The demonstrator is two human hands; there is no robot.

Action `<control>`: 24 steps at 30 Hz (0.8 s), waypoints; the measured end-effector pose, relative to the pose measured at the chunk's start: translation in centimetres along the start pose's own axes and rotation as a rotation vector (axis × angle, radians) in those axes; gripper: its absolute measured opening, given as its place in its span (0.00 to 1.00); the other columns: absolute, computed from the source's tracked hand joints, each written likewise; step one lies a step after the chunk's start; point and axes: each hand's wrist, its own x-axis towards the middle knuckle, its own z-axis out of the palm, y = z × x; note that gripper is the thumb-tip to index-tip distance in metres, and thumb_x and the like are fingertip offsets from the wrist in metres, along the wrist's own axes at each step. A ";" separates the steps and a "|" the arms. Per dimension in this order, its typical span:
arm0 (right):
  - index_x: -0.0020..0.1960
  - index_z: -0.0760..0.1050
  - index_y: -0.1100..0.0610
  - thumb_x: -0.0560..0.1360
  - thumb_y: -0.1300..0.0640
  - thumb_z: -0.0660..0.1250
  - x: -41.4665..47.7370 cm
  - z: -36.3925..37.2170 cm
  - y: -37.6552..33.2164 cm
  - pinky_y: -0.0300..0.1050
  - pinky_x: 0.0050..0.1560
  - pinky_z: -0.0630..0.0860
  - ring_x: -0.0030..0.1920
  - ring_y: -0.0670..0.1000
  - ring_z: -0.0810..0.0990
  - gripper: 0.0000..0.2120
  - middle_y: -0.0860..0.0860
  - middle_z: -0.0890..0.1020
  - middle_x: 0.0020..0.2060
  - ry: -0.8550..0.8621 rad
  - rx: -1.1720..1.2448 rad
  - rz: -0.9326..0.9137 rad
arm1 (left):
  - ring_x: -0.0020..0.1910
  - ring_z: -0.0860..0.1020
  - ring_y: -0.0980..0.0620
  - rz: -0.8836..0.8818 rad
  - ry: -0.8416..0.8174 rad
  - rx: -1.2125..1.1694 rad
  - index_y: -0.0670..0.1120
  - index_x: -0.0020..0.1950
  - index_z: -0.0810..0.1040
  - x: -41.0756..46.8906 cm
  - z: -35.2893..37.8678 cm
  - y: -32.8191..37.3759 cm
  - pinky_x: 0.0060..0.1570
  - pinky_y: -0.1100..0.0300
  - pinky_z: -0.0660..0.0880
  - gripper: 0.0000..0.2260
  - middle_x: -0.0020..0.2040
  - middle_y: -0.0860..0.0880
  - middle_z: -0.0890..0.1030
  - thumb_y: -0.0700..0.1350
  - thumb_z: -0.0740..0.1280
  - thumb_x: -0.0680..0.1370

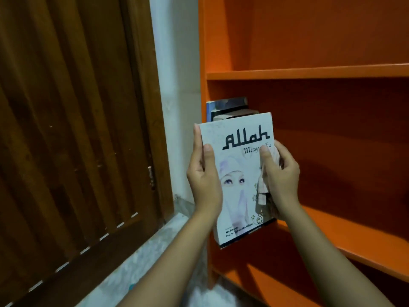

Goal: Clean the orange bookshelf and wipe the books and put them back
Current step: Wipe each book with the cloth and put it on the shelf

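A white book point(240, 173) with a black title and a veiled face on its cover is held upright in front of the orange bookshelf point(309, 73). My left hand point(204, 176) grips its left edge, thumb on the cover. My right hand point(281, 176) holds the right edge and also clutches a small pale cloth point(264, 185) against the cover. Behind the book's top, two or three other books point(228, 108) stand at the left end of the middle shelf, mostly hidden.
A dark brown wooden door point(73, 129) fills the left. A pale wall strip point(174, 85) separates it from the shelf's left side panel. Light tiled floor point(141, 262) lies below. The upper shelf and the right part of the middle shelf hold nothing visible.
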 end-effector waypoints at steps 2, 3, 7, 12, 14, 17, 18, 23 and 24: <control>0.52 0.78 0.44 0.73 0.40 0.65 1.3 -0.7 1.1 0.56 0.48 0.79 0.48 0.46 0.82 0.12 0.43 0.84 0.46 0.042 0.040 -0.022 | 0.69 0.69 0.53 0.089 -0.044 0.083 0.67 0.69 0.62 0.4 1.7 -1.5 0.62 0.51 0.74 0.18 0.71 0.58 0.68 0.49 0.57 0.82; 0.48 0.78 0.45 0.73 0.40 0.65 2.1 -0.8 1.7 0.55 0.46 0.79 0.46 0.48 0.82 0.11 0.45 0.84 0.43 0.067 0.062 -0.018 | 0.72 0.65 0.55 0.140 -0.069 0.142 0.68 0.70 0.60 0.7 2.4 -2.3 0.67 0.48 0.69 0.19 0.72 0.61 0.65 0.51 0.56 0.81; 0.54 0.79 0.58 0.75 0.48 0.68 5.0 -0.1 3.5 0.43 0.45 0.76 0.48 0.46 0.81 0.15 0.52 0.84 0.47 0.101 0.194 0.015 | 0.75 0.52 0.63 0.281 -0.123 0.337 0.63 0.72 0.51 2.0 4.7 -5.2 0.74 0.58 0.56 0.21 0.73 0.67 0.54 0.46 0.51 0.83; 0.59 0.77 0.56 0.74 0.48 0.65 6.6 1.7 5.8 0.36 0.48 0.78 0.52 0.43 0.81 0.17 0.45 0.83 0.52 0.063 0.270 0.020 | 0.77 0.45 0.55 0.391 -0.123 0.559 0.49 0.77 0.45 3.4 5.0 -9.0 0.76 0.51 0.48 0.26 0.78 0.55 0.47 0.46 0.53 0.82; 0.55 0.77 0.49 0.75 0.51 0.64 7.3 2.3 6.8 0.33 0.46 0.77 0.49 0.38 0.81 0.10 0.38 0.83 0.47 0.058 0.268 0.008 | 0.77 0.44 0.52 0.427 -0.112 0.620 0.46 0.77 0.45 4.1 5.0 -9.9 0.76 0.49 0.47 0.28 0.78 0.51 0.47 0.44 0.56 0.81; 0.55 0.75 0.48 0.76 0.55 0.64 8.3 3.0 7.6 0.29 0.45 0.75 0.48 0.33 0.79 0.08 0.38 0.82 0.48 0.057 0.277 -0.012 | 0.77 0.44 0.50 0.463 -0.094 0.699 0.44 0.76 0.46 4.9 5.0 -10.7 0.76 0.53 0.41 0.31 0.78 0.46 0.48 0.44 0.59 0.79; 0.57 0.74 0.49 0.77 0.56 0.64 8.5 3.2 7.9 0.29 0.47 0.75 0.49 0.32 0.78 0.10 0.41 0.81 0.51 0.046 0.270 -0.017 | 0.77 0.44 0.50 0.476 -0.085 0.718 0.44 0.76 0.46 5.0 5.0 -10.8 0.75 0.55 0.40 0.31 0.78 0.44 0.49 0.44 0.59 0.78; 0.67 0.70 0.52 0.77 0.54 0.65 8.6 3.1 9.2 0.40 0.59 0.76 0.60 0.43 0.77 0.19 0.48 0.77 0.62 -0.014 0.239 0.022 | 0.77 0.44 0.50 0.508 -0.095 0.770 0.45 0.76 0.46 4.8 4.3 -11.3 0.75 0.53 0.40 0.31 0.78 0.42 0.49 0.44 0.59 0.77; 0.67 0.71 0.50 0.76 0.54 0.65 8.6 2.9 9.5 0.45 0.61 0.76 0.61 0.46 0.76 0.19 0.49 0.77 0.63 -0.022 0.235 0.040 | 0.77 0.44 0.49 0.515 -0.104 0.779 0.45 0.76 0.46 4.7 4.1 -11.4 0.75 0.53 0.40 0.32 0.77 0.42 0.49 0.44 0.59 0.77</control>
